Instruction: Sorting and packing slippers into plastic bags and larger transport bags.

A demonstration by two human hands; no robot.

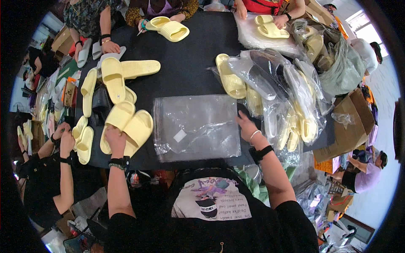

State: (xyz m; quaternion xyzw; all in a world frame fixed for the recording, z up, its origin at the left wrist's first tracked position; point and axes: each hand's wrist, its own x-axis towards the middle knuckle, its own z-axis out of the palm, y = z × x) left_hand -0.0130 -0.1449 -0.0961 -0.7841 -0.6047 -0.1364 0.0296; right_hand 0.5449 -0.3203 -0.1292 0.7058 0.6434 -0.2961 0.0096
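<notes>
Both hands are working apart on the black table point(198, 50): the left hand point(114, 141) is clamping a pair of pale yellow slippers point(126, 128) at the heels, while the right hand point(247, 126) is pressing flat—fingers spread—on the right edge of a clear plastic bag point(196, 126). Lying between the hands, the bag looks light, limp and slippery; the slippers look soft—probably best gripped together at the heels.

Even, soft daylight fills the room, brightest at a blown-out window point(363, 26) at upper right. Glare streaks the clear plastic bag point(196, 126) on the dark bench point(194, 55). Shadows stay faint. Fisheye distortion bends the edges into a black rim, where detail softens.
</notes>
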